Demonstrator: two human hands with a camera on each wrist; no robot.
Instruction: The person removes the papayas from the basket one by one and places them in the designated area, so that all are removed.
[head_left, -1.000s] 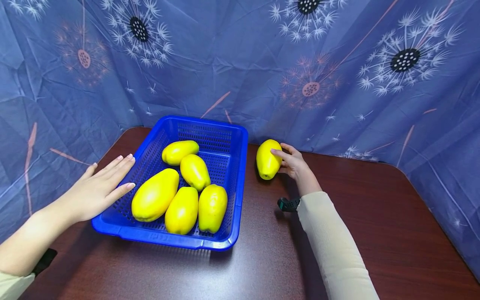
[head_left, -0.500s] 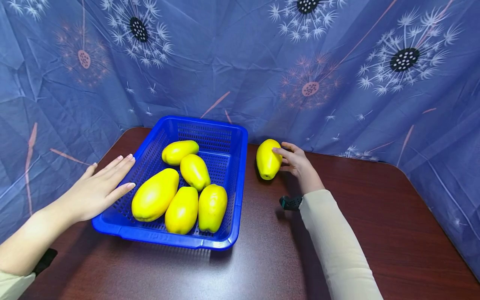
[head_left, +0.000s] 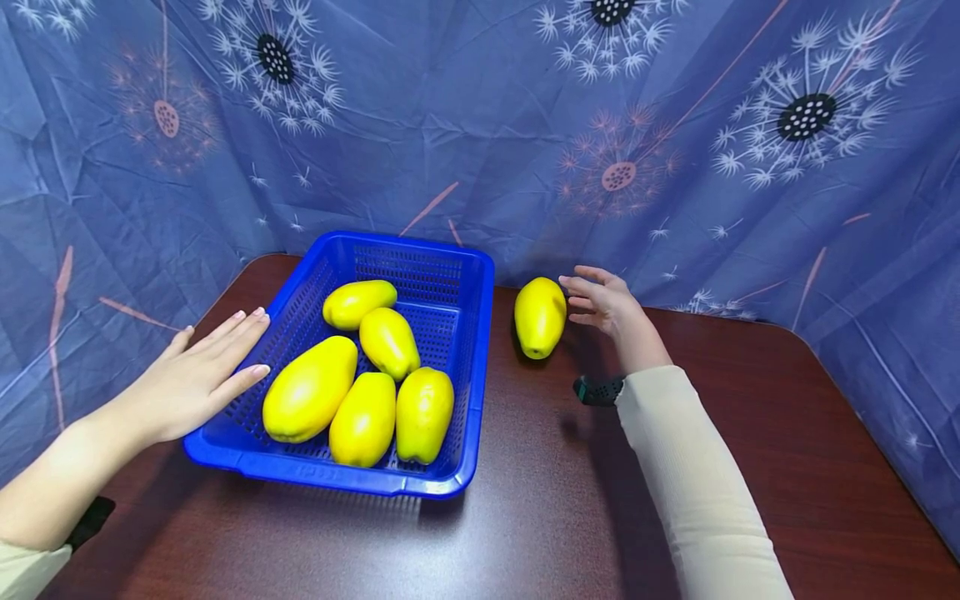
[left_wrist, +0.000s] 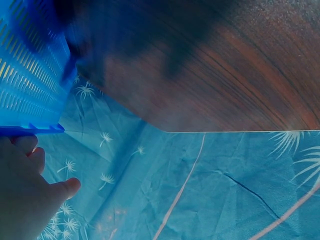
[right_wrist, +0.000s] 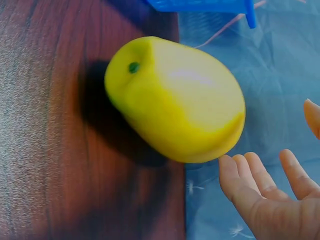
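Note:
A yellow papaya [head_left: 540, 318] lies on the table just right of the basket. My right hand [head_left: 606, 302] is beside it with loosely spread fingers and holds nothing; a small gap separates the two in the head view. The right wrist view shows the same papaya [right_wrist: 175, 100] from close up, its dark stem spot at one end. My left hand [head_left: 198, 375] rests flat with straight fingers on the left rim of the blue plastic basket [head_left: 315, 475]. Several yellow papayas lie inside, among them a large papaya [head_left: 311, 390] nearest that hand.
The dark brown wooden table [head_left: 555, 517] carries the basket and the single papaya. Behind it hangs a blue curtain [head_left: 465, 108] with dandelion prints, close to the table's back edge. A dark wrist strap [head_left: 598, 391] shows at my right sleeve.
My right hand has let go of the papaya beside the basket and drawn back to the right. That papaya stays in about the same place. The left hand has not moved.

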